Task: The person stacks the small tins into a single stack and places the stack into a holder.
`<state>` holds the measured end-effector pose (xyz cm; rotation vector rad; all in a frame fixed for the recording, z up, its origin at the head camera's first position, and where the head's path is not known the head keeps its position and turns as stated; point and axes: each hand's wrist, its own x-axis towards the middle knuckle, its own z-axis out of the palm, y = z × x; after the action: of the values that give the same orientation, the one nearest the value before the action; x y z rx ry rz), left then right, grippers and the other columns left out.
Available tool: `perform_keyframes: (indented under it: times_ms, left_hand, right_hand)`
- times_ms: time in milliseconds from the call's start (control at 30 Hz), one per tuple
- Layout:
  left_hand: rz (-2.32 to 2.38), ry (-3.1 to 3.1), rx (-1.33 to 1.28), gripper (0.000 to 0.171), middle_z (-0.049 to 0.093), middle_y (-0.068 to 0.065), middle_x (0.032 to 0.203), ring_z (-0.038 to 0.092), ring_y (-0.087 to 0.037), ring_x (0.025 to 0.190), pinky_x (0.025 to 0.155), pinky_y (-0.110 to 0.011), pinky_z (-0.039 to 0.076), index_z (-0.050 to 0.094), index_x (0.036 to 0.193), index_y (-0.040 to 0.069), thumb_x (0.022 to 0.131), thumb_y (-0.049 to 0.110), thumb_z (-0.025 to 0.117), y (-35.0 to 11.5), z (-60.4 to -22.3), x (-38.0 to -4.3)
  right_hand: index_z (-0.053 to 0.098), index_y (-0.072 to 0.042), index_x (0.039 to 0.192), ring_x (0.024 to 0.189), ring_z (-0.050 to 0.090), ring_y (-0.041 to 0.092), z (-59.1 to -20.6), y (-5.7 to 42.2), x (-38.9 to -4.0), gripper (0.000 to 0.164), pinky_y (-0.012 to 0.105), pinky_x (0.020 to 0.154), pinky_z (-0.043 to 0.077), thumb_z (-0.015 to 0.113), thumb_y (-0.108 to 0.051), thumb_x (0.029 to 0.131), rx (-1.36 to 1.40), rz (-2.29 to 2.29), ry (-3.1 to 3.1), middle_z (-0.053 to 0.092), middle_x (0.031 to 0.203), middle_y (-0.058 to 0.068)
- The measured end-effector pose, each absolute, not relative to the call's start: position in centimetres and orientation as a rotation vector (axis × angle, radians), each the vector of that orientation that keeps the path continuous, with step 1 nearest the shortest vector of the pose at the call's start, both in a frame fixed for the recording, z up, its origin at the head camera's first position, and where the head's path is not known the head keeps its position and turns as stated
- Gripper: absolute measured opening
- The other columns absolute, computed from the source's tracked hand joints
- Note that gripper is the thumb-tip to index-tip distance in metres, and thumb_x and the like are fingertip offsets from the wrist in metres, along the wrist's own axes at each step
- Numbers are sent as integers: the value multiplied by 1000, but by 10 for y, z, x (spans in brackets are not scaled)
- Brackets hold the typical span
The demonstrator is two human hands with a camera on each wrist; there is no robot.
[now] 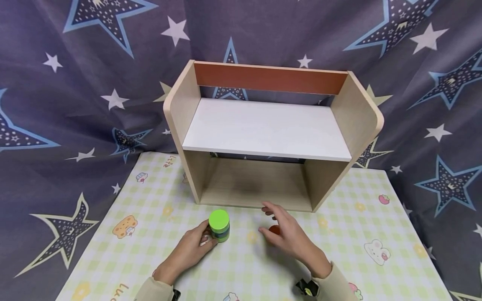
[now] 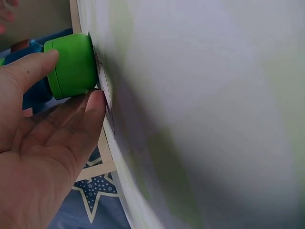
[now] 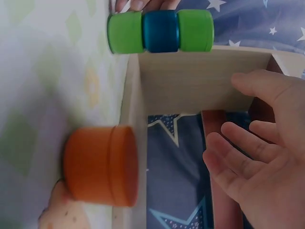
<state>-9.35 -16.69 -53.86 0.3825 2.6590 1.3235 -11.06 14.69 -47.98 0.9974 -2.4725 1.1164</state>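
Note:
A stack of small cylinders (image 1: pixel 219 225), green at the top and bottom with blue between, stands upright on the table. My left hand (image 1: pixel 192 247) pinches its lowest green cylinder (image 2: pixel 71 66) between thumb and fingers, as the left wrist view shows. To the right, an orange cylinder (image 3: pixel 100 166) rests on the table, mostly covered by my right hand in the head view. That right hand (image 1: pixel 288 234) hovers over it with fingers spread and loosely bent, holding nothing. A gap separates the fingers from the orange cylinder in the right wrist view.
Just behind the hands stands a wooden shelf unit (image 1: pixel 267 129) with a white middle board and a red-brown back strip (image 1: pixel 271 78). A checked cloth (image 1: pixel 150 246) covers the table. Dark star-patterned fabric (image 1: pixel 94 75) hangs behind and at both sides.

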Motion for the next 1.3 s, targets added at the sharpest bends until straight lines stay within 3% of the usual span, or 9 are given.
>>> perform_keyframes:
  times_ms: [267, 467, 700, 1000, 1300]
  left_hand:
    - [1317, 2670, 389, 57, 68, 0, 120, 63, -13, 112, 92, -30, 54, 50, 145, 14, 93, 18, 74, -167, -538, -93]
    - [1322, 2666, 376, 57, 68, 1, 120, 63, -12, 112, 92, -29, 54, 50, 144, 14, 93, 18, 74, -166, -539, -93]
    - [1319, 2658, 381, 56, 68, 1, 121, 63, -11, 112, 92, -29, 53, 50, 144, 14, 93, 19, 74, -166, -539, -93]
    - [1314, 2658, 369, 59, 67, 2, 121, 62, -11, 113, 93, -29, 53, 48, 146, 14, 93, 20, 74, -166, -538, -93]
    - [1306, 2666, 373, 59, 67, 2, 121, 62, -10, 113, 93, -31, 54, 48, 146, 15, 93, 20, 74, -167, -538, -93]
  right_hand:
    - [44, -8, 147, 111, 61, 22, -492, 162, -107, 74, 43, 88, 55, 82, -14, 84, 900, 1069, -2547, 63, 125, 9]
    - [45, -3, 145, 108, 61, 26, -502, 171, -106, 73, 46, 81, 57, 82, -9, 83, 865, 1087, -2548, 62, 124, 12]
    - [45, -3, 146, 112, 60, 23, -509, 180, -101, 71, 45, 85, 56, 82, -16, 86, 762, 1132, -2654, 62, 126, 11]
    - [43, -5, 148, 114, 59, 31, -520, 186, -96, 74, 43, 87, 57, 82, -15, 86, 767, 1198, -2664, 58, 130, 16]
    - [45, -3, 146, 114, 58, 28, -529, 189, -95, 75, 45, 88, 54, 84, -20, 84, 778, 1147, -2698, 58, 128, 15]
